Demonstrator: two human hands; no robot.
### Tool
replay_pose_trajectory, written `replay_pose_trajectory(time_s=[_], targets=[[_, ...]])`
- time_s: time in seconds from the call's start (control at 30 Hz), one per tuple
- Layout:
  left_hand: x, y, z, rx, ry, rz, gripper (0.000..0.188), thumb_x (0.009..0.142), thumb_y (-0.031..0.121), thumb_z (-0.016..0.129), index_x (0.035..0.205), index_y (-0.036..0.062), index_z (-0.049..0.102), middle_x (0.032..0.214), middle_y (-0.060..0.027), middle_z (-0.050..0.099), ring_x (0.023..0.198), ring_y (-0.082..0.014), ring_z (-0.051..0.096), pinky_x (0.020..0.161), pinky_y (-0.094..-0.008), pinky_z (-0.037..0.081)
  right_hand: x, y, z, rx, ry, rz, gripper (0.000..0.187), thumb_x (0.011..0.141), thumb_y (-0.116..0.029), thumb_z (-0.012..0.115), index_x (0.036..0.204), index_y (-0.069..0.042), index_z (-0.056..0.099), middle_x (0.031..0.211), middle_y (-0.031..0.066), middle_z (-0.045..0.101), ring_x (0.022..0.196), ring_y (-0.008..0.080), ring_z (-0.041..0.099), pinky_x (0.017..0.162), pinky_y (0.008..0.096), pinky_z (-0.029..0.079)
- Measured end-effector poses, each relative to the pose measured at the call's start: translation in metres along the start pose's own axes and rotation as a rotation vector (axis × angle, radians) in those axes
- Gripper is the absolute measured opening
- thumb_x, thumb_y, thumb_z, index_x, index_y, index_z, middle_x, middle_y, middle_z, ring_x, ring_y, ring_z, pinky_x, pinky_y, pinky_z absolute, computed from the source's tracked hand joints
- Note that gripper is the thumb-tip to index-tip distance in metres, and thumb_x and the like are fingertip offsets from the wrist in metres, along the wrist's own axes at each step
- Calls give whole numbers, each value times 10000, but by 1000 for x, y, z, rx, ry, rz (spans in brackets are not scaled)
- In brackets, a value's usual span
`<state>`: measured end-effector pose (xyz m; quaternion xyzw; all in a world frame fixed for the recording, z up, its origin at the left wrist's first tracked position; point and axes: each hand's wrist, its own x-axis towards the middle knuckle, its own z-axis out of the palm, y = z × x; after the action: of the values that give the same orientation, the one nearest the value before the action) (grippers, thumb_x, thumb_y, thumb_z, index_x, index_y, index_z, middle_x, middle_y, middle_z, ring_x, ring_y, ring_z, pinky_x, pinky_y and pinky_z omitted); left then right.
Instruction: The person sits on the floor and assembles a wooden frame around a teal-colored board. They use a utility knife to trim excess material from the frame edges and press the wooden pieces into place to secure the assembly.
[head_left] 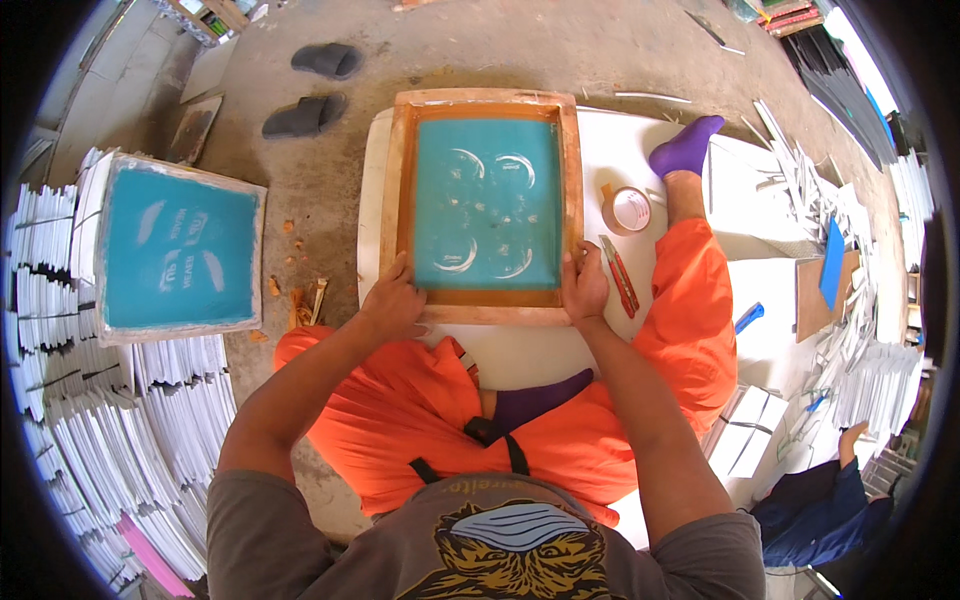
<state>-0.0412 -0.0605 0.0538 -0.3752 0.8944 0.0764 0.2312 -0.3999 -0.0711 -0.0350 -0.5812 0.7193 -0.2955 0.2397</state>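
A wooden-framed printing screen (pixel 570 140) with a blue-green mesh lies in front of me on a white surface (pixel 480 345). Pale curved marks and small spots show on its mesh. My left hand (pixel 393 302) grips the frame at its near left corner. At the near right corner my right hand (pixel 584 284) holds the frame, thumb on top of the wood. Right beside that hand lies a red utility knife (pixel 621 278). A roll of brown tape (pixel 628 210) sits a little farther off, between the screen and my outstretched leg.
A second blue screen (pixel 180 250) leans over stacks of white sheets (pixel 120 430) at left. Dark slippers (pixel 305 117) lie on the floor. A blue cutter (pixel 748 317), a blue piece (pixel 831 265) and white offcuts (pixel 800 165) are at right. Another person (pixel 815 510) is at lower right.
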Motion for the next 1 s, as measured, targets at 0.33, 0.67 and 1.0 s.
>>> replay_pose_trajectory(time_s=[0.33,0.67,1.0], targets=[[-41,-28,-4,-337,252,-157,486,875,443,744,1152,43,742,1061,-158,740,1222,-347,617,1240,-603,240,1,-3,0,-63,57,-48,393,1036,-304,616,1347,-81,527,1090,196,673,939,414,676,803,520,518],[-7,18,14,-773,242,-897,731,933,287,723,1505,16,357,1302,-297,601,1131,-477,657,935,-559,555,4,3,3,-64,47,-20,390,1033,-283,617,1350,-72,533,1248,194,679,1040,398,683,890,518,527],[-31,8,66,-1017,411,-824,380,1008,288,651,1281,28,601,1009,-259,702,953,-460,696,818,-545,551,-14,-50,15,-179,-282,-430,185,919,-209,692,1054,-93,741,1152,110,718,1017,336,685,868,460,545]])
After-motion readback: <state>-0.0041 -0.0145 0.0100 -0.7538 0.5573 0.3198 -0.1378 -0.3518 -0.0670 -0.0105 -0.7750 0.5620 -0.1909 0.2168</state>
